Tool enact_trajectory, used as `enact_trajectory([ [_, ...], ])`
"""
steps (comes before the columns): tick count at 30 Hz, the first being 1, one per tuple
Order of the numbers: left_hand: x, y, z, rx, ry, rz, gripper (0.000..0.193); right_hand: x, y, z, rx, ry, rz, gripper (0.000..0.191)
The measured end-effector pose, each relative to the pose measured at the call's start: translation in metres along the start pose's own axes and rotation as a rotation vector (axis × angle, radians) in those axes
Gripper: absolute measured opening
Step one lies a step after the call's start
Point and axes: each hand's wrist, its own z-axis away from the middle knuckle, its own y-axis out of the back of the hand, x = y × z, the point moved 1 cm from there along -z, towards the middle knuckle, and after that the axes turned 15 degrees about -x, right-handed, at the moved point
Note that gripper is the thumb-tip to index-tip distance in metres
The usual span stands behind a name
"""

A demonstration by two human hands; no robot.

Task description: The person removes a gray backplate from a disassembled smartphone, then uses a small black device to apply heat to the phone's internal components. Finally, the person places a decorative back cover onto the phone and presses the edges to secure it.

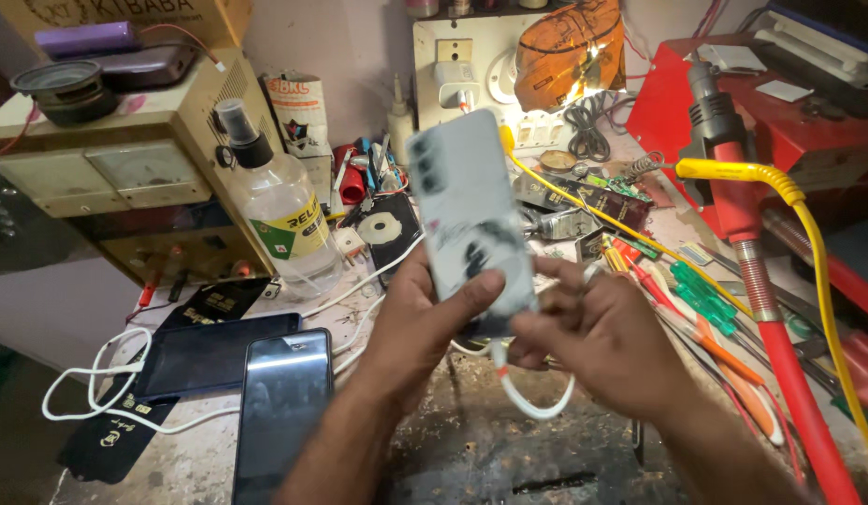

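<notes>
The left hand (425, 318) holds a pale phone (471, 215) upright in a firm grip; the right hand (602, 341) pinches a white cable (528, 397) at its base, above the tabletop (471, 449).

Two phones (266, 393) are lying on the tabletop (490, 458) left of the held phone (471, 210); a spray bottle (280, 210) is standing behind them.

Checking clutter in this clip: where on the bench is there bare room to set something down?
Bare bench shows below the hands, between the dark phone on the left and the screwdrivers on the right. Behind the raised phone it is crowded: spray bottle, tools, cables, and the red heat gun.
</notes>
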Motion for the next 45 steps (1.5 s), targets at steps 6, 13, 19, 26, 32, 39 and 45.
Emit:
enact_trajectory([
  [6, -0.005, 0.001, 0.002, 0.065, -0.235, 0.179, 0.047, -0.021, -0.037, 0.014, 0.208, 0.101, 0.313, 0.043],
  [13, -0.003, -0.004, 0.003, 0.1, -0.228, 0.184, 0.051, -0.019, -0.04, 0.015, 0.26, 0.075, 0.265, 0.036],
  [19, 0.003, -0.008, 0.005, 0.104, -0.209, 0.135, 0.052, -0.003, -0.041, 0.017, 0.224, 0.143, 0.049, 0.023],
  [26, 0.005, -0.01, 0.002, 0.1, -0.22, 0.079, 0.055, 0.002, -0.026, 0.011, 0.111, 0.087, -0.018, 0.038],
  [32, 0.001, -0.01, 0.001, 0.065, -0.241, 0.232, 0.041, 0.006, -0.015, 0.009, 0.159, 0.043, -0.113, 0.039],
  [39, -0.001, -0.013, 0.003, 0.052, -0.221, 0.159, 0.043, 0.004, -0.011, 0.011, 0.163, 0.08, -0.122, 0.039],
  [45, -0.001, -0.016, 0.005, 0.021, -0.232, 0.172, 0.045, 0.0, -0.007, 0.016, 0.176, 0.04, -0.075, 0.041],
])
